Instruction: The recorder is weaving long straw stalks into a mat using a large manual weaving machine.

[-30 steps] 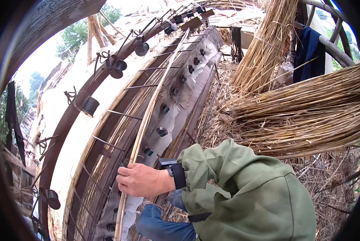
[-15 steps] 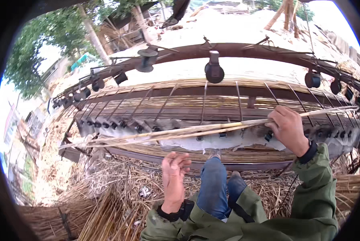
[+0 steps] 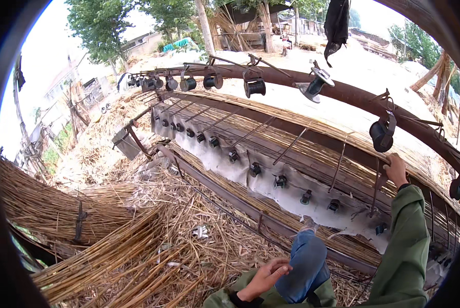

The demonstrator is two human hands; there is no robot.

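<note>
My right hand (image 3: 396, 170) reaches forward to the right part of a long reed-mat loom. Its fingers are closed over a brown metal bar (image 3: 379, 180) beside the loom's long beam. My left hand (image 3: 266, 280) rests low beside my blue-trousered knee (image 3: 308, 262), its fingers loosely bent and apart, holding nothing. Thin pale reeds (image 3: 224, 96) lie lengthwise along the loom, under slanting metal rods (image 3: 290, 146). A grey-white sheet (image 3: 263, 186) runs along the near side, with a row of small black wire spools (image 3: 254, 169) on it.
Larger spools (image 3: 254, 87) hang from a curved brown rail (image 3: 281, 77) above the loom. At left lie a tied reed bundle (image 3: 50, 205) and loose reeds (image 3: 111, 251). Straw litter (image 3: 209, 246) covers the ground by my legs. Trees and heaps stand beyond.
The view has swung left. The long reeds that my right hand held across the loom are no longer in it; that hand is now on a bar. My left hand has dropped beside my knee.
</note>
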